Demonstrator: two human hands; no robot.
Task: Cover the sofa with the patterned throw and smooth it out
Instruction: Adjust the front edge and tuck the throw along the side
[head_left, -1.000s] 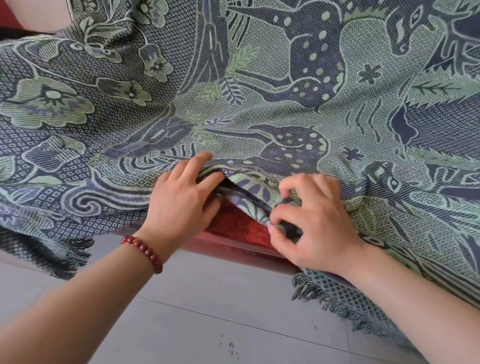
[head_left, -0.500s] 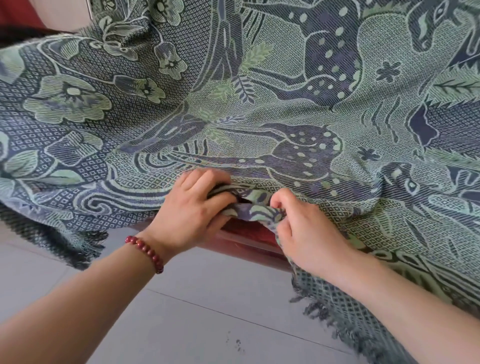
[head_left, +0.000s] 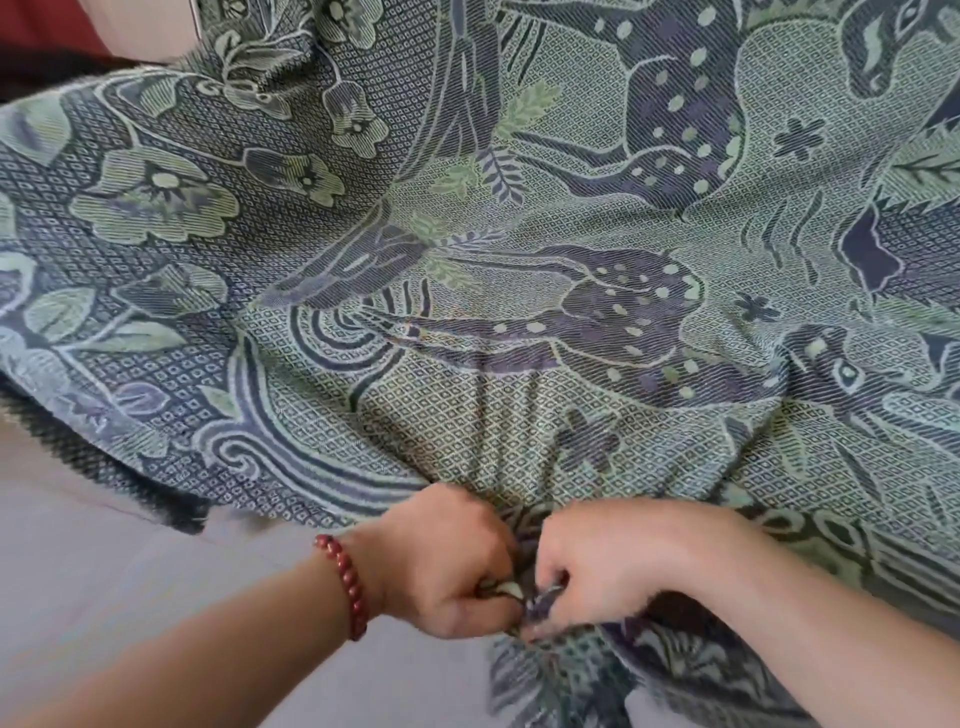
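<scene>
The patterned throw (head_left: 519, 291), green and dark blue with deer and flowers, lies spread over the sofa seat and fills most of the view. Its fringed edge hangs down in front toward the floor. My left hand (head_left: 447, 561), with a red bead bracelet on the wrist, grips a bunch of the throw's front edge. My right hand (head_left: 597, 566) grips the same bunched edge right beside it, knuckles nearly touching. Tension creases fan up from both hands across the fabric. The sofa's front rail is hidden under the throw.
A light tiled floor (head_left: 104, 571) lies below and to the left of the hanging edge. A strip of red sofa (head_left: 47, 26) and a pale surface show at the top left corner.
Both hands closed on the folded front edge and pulled it down toward me. The red sofa front that showed between my hands is now covered, and the fabric is stretched tight.
</scene>
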